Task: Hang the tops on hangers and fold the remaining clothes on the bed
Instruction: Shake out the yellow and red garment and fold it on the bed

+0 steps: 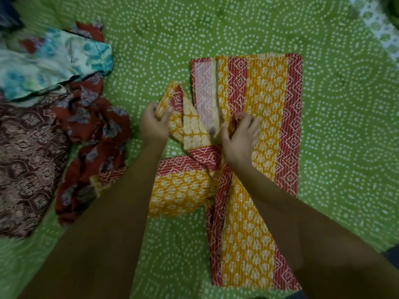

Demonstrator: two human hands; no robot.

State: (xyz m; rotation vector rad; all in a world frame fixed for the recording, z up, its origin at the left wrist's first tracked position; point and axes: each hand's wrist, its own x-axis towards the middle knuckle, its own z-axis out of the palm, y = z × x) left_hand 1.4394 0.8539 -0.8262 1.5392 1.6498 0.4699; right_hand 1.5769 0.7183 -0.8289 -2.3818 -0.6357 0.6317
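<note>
A yellow and red printed garment (267,100) lies partly folded in the middle of the green bed sheet (345,126). My left hand (153,125) grips a loose yellow and red flap of it, lifted off the sheet at the garment's left side. My right hand (240,137) pinches a red-edged fold near the garment's centre, with its fingers curled over the cloth. A sleeve of the same garment (181,188) lies flat between my forearms.
A heap of other clothes sits at the left: a white and turquoise floral piece (49,65), a dark red floral piece (95,130) and a maroon patterned cloth (26,165). A white and green printed edge (375,24) shows at the top right.
</note>
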